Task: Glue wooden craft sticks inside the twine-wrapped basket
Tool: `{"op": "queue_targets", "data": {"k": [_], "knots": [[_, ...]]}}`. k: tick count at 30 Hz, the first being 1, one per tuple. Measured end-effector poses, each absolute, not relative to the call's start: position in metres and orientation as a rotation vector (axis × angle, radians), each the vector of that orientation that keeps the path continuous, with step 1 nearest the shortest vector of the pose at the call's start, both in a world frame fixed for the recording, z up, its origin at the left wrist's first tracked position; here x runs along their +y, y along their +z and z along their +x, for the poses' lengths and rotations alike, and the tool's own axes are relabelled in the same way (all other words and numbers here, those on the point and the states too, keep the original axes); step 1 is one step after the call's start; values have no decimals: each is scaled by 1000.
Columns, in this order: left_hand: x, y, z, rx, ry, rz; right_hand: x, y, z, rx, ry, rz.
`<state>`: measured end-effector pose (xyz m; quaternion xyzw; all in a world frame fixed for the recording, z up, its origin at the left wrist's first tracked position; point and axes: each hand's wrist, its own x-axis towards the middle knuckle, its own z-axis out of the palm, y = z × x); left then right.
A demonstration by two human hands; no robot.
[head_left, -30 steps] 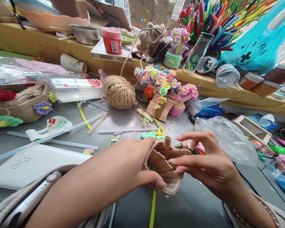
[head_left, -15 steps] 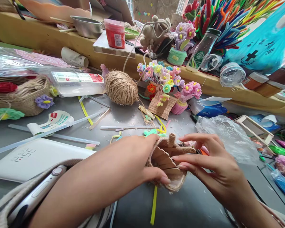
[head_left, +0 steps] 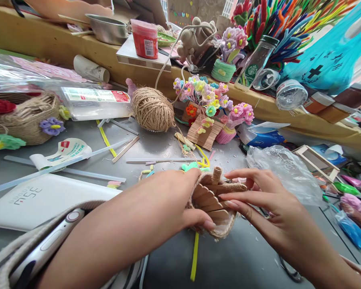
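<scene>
My left hand point(head_left: 177, 200) is closed round the near left side of a small twine-wrapped craft point(head_left: 206, 198), its thumb over the lower rim. Popsicle sticks with rounded ends fan out inside it. A twine-wound peg point(head_left: 217, 175) stands up at its far edge, and a twine-wound stick point(head_left: 233, 187) points right. My right hand point(head_left: 264, 196) pinches the craft's right side beside that stick, thumb and fingertips close together; the exact spot under the fingertips is partly hidden. A yellow pipe cleaner point(head_left: 194, 257) lies on the table below the craft.
A ball of jute twine point(head_left: 153, 109) sits behind my hands, beside pipe-cleaner flowers point(head_left: 206, 96). Clear glue sticks point(head_left: 99, 175) and a white power bank point(head_left: 45, 200) lie left. A clear plastic bag point(head_left: 284, 172) is at right; scissors handles point(head_left: 291, 271) show near my right wrist.
Both hands keep their hold on the craft. My right fingertips have shifted slightly left and up. The view has moved a little, and scissors handles now show by my right wrist.
</scene>
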<state>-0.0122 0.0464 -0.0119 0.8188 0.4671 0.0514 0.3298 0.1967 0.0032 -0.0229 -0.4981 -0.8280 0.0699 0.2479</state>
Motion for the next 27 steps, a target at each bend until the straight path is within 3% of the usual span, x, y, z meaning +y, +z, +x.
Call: {"op": "queue_targets", "data": {"k": [27], "knots": [[44,-4,-8,1292,30,1983,-9,-23,182,-2163,183,-1521]]}}
